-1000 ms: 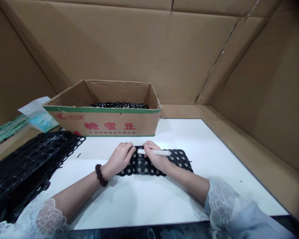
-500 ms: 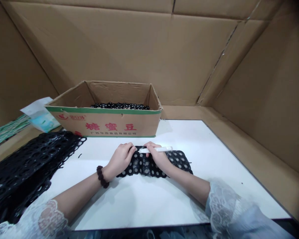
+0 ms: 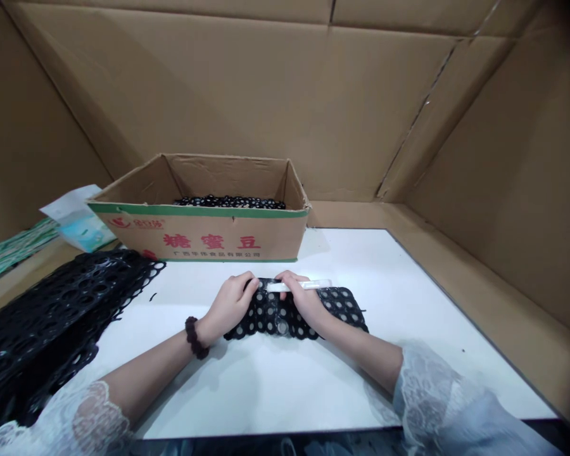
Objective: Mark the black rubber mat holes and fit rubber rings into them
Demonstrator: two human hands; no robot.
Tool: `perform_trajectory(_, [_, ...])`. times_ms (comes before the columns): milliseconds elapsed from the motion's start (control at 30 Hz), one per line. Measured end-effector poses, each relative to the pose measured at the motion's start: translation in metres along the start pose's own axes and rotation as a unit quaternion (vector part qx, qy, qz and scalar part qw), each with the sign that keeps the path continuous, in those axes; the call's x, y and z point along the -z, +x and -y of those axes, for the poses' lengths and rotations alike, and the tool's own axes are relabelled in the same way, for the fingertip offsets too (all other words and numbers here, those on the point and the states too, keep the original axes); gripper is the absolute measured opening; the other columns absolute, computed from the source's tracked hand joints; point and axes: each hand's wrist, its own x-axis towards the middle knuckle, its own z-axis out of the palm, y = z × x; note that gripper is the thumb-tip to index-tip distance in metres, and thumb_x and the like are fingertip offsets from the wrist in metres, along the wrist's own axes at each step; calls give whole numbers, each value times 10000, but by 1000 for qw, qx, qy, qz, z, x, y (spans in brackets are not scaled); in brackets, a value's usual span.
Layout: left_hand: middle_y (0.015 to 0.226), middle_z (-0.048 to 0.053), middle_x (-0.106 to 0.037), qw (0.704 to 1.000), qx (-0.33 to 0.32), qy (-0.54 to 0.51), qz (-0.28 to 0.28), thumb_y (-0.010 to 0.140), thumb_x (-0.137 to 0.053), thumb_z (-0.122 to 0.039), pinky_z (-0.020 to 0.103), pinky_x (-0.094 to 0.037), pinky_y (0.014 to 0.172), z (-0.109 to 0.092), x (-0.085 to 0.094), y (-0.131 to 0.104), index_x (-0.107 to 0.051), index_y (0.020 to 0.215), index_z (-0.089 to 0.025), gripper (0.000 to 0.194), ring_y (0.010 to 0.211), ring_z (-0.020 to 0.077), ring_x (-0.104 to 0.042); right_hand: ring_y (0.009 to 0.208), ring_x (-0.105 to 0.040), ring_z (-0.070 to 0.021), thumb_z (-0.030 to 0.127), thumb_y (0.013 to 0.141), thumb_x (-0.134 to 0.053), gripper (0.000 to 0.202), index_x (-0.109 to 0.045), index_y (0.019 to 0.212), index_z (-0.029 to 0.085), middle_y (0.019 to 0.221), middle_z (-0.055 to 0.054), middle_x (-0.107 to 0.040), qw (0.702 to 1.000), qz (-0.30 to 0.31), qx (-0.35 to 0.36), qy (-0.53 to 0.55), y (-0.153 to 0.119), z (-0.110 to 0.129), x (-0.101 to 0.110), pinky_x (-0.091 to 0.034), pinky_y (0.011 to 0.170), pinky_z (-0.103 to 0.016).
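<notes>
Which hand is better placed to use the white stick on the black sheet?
Probably the right: the right hand grips the white stick over the black sheet, while the left hand is at the sheet's left end, with no stick in it.

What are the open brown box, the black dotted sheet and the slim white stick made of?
Open brown printed box: matte cardboard, by its creased walls and worn rim. Black sheet with pale dots: perhaps rubber or soft plastic, being wavy and slightly shiny. Slim white stick: maybe plastic, given its smooth look, though blurred.
</notes>
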Motion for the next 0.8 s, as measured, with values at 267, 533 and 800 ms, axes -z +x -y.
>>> perform_trajectory(267, [608, -23, -481, 1000, 6, -7, 7, 906, -290, -360, 256, -358, 587, 2, 0, -1, -403, 670, -193, 310, 601, 140, -460, 639, -510, -154, 269, 799, -385, 279, -548, 586, 193, 513, 21, -504, 1000, 2, -11, -6, 0, 1, 1, -391, 716, -281])
perform_trajectory(533, [634, 33, -487, 973, -117, 192, -47, 900, -279, -246, 350, -333, 701, -9, -9, -7, -419, 667, -184, 278, 645, 185, -446, 808, -483, -171, 313, 860, -367, 332, -444, 559, 197, 735, -22, -510, 985, -14, 116, -124, -6, -2, -6, -352, 802, -309])
perform_trajectory(800, [648, -7, -525, 999, -13, 46, 8, 913, -268, -343, 277, -367, 644, 3, 3, 1, -435, 709, -188, 306, 629, 154, -486, 651, -504, -163, 267, 813, -387, 271, -539, 602, 189, 531, 14, -468, 998, 52, 22, -26, 3, 0, 7, -381, 727, -301])
